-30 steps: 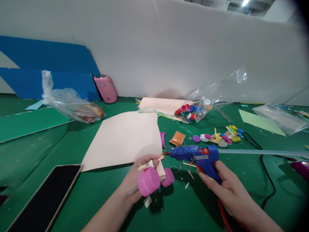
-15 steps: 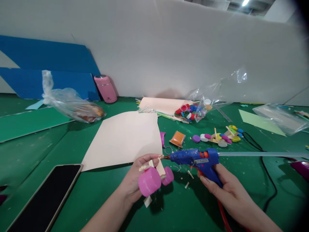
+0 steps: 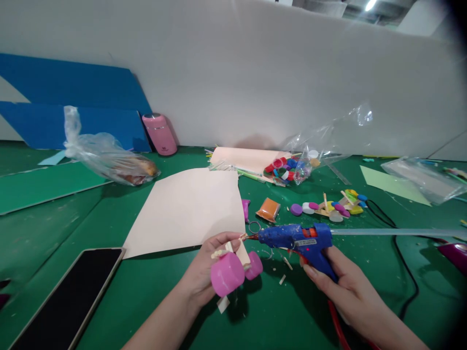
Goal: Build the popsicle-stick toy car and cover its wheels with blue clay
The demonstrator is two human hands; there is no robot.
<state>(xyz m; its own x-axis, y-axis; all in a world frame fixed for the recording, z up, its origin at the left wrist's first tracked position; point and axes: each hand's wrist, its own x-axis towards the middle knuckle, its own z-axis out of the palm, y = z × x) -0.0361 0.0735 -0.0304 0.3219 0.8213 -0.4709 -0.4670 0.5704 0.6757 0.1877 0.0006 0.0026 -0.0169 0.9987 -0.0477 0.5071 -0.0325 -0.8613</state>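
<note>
Slightly lower now than a second ago, the glue gun (image 3: 304,238) has dipped, and the pink-capped craft (image 3: 227,274) has nudged a touch to the right. Left hand (image 3: 199,272) has the craft gripped in bent fingers, out over the near middle of the green table (image 3: 146,306); right hand (image 3: 345,279) is wrapped around the gun's handle, fingertips by the red trigger. And look at the line of that gun: long axis almost level across the view, nozzle pointing left, right up at the top end of the craft's wooden stick (image 3: 242,253) by the left fingertips, with the clear glue stick (image 3: 386,233) running straight out the back to the right. The wooden stick slants down from the nozzle towards the smaller pink cap, the larger cap just left of it. Beyond the hands, an orange packet (image 3: 268,209) sits sealed, a pale sheet (image 3: 189,209) spreads to its left, and coloured pieces (image 3: 339,206) lie heaped to its right. On to the bags: a clear open bag (image 3: 306,160) at the back, with colourful caps in and around its mouth; a knotted plastic bag (image 3: 113,158) far left, something brown inside; and beside it, a pink flask (image 3: 159,134), lid on, leaning slightly.
</note>
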